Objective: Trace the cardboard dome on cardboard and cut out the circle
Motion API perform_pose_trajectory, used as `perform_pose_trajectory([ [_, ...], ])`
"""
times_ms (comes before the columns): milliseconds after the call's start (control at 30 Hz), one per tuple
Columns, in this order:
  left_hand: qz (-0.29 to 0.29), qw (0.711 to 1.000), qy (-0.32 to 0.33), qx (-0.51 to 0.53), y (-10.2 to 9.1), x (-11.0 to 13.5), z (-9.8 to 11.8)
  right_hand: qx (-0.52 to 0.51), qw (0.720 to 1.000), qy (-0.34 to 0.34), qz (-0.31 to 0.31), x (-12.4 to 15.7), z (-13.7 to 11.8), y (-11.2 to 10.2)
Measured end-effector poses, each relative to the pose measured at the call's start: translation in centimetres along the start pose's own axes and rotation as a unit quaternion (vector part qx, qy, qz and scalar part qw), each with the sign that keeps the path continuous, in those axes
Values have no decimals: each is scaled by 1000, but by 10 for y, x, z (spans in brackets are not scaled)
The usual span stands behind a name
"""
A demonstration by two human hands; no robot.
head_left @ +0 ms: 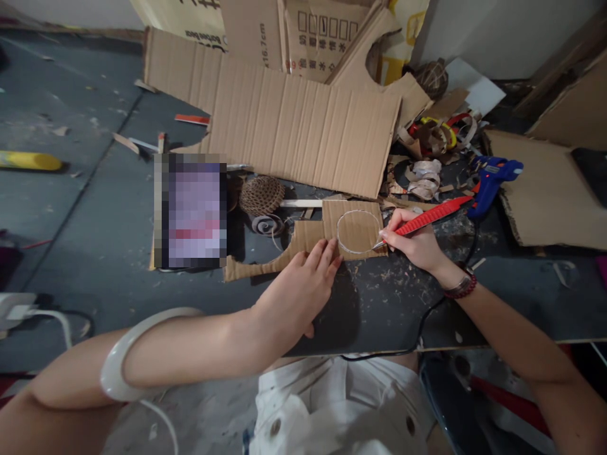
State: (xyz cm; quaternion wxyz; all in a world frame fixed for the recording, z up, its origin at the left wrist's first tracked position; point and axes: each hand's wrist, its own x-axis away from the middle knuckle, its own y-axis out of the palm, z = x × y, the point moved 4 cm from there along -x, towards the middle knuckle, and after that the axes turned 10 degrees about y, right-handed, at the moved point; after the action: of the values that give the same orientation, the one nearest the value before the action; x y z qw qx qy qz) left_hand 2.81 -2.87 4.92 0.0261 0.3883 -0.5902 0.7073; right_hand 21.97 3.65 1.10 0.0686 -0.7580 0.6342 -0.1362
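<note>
My right hand (411,241) grips a red utility knife (431,216), its blade tip at the lower right edge of a circle drawn in a pale line. That circle is on a small piece of corrugated cardboard (353,222) with a curved cut-out on its left side. My left hand (308,284) lies flat with its fingers stretched over the cardboard's lower edge, left of the circle. Just beyond the cardboard are a round coiled cardboard piece (262,194) and a small grey spiral (268,225).
A large corrugated sheet (303,126) lies behind. A blue glue gun (493,180) stands at the right, its black cord running to the table's front edge. Tape rolls and scraps (431,142) are heaped beside it. A blurred-out screen (192,212) and a yellow tool (31,160) are leftward.
</note>
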Motion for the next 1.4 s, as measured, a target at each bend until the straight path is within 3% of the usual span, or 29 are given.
perform_pose_trajectory([
  [333, -7, 1000, -5, 2, -1, 0, 0, 93, 993, -65, -11, 4, -10, 4],
  [600, 6, 1000, -3, -4, -1, 0, -1, 11, 1000, -6, 13, 0, -3, 2],
  [1400, -5, 1000, -4, 10, -2, 0, 0, 7, 999, -29, 25, 2, -5, 0],
])
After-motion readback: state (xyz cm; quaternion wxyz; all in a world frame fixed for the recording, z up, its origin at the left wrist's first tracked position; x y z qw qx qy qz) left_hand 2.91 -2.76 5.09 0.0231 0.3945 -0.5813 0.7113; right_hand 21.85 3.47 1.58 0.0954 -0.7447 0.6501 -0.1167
